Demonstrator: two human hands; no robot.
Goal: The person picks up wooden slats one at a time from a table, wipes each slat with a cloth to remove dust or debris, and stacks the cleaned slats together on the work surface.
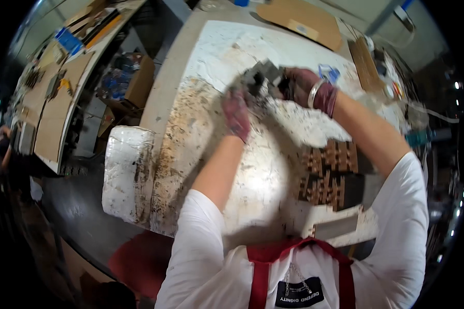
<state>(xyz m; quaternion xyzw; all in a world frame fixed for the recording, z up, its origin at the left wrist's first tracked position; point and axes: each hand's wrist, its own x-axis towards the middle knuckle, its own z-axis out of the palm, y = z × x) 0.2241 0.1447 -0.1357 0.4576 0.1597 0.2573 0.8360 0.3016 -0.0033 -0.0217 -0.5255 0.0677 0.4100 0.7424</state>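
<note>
Over the far middle of the worktable, my two hands, in stained dark-red gloves, meet around dark grey, blocky pieces. My left hand grips the near left side of them, its fingertips partly hidden by the grey mass. From the right, my right hand closes on the same pieces, with a bangle at its wrist. Whether they are one piece or several pressed together I cannot tell. Nearer to me on the right lie several brown, notched parts with dark grey bodies, set in two rows.
A flat grey plate with a pale edge lies at the near right. A white wrapped block sits along the left table edge. Cardboard lies at the back. Left of the table stand a box of plastic bottles and another bench.
</note>
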